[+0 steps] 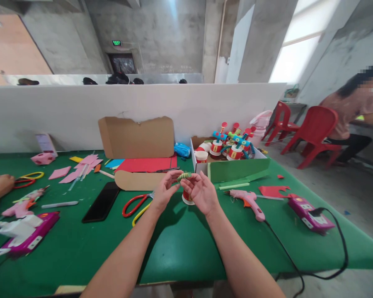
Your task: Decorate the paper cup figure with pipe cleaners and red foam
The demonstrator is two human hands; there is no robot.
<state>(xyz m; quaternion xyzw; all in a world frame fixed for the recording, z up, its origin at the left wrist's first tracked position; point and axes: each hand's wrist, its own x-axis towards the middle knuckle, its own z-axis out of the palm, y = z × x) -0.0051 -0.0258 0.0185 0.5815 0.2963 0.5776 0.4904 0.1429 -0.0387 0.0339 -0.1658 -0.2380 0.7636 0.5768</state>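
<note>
A small green accordion-folded paper strip [184, 177] is held up between my two hands. My left hand [165, 191] pinches its left end. My right hand [204, 193] has its fingertips at the right end, the other fingers loosely curled. Just below and behind the strip, a red and white paper cup [187, 199] stands on the table, partly covered by my fingers. Scissors [139, 206] with red and yellow handles lie beside my left forearm. To the right of my right hand rests a pink glue gun [248, 202].
A box [199, 167] of finished paper-cup figures [235, 151] stands at the back right. A black phone [102, 203], red paper [143, 164] and cardboard [136, 138] lie around. Purple power strips [311, 214] sit at both sides. Another person's hand [1, 186] is at far left.
</note>
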